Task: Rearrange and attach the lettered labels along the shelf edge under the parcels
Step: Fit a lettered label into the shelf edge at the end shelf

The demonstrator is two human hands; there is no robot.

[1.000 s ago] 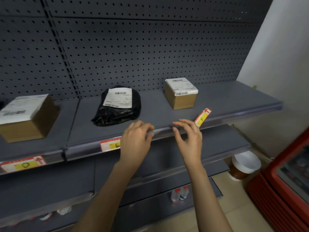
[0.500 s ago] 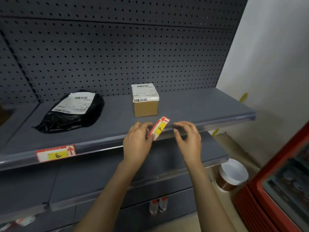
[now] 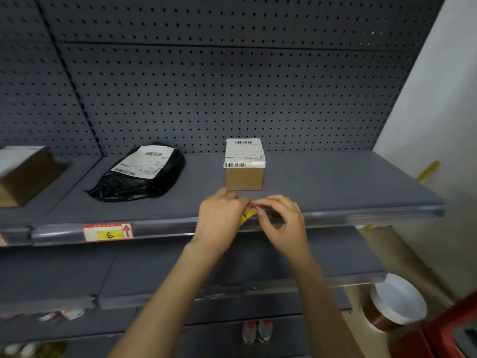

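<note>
Label F (image 3: pixel 247 216) sat at the shelf edge (image 3: pixel 361 214), at 6 o'clock from the small box (image 3: pixel 244 165); my left hand (image 3: pixel 219 219) and right hand (image 3: pixel 280 223) both pinched it. Label E (image 3: pixel 108 231) stayed clipped at 9 o'clock, under the black bag (image 3: pixel 139 174).

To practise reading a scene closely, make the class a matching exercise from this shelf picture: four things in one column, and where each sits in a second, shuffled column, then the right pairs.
Things
1. E label
2. F label
3. black parcel bag
4. small cardboard box

Places
A. on the shelf, straight behind the two hands
B. pinched between left hand and right hand at the shelf edge
C. seated in the edge strip, left of the hands
D. lying on the shelf, above the E label

Pairs: 1-C, 2-B, 3-D, 4-A
</note>
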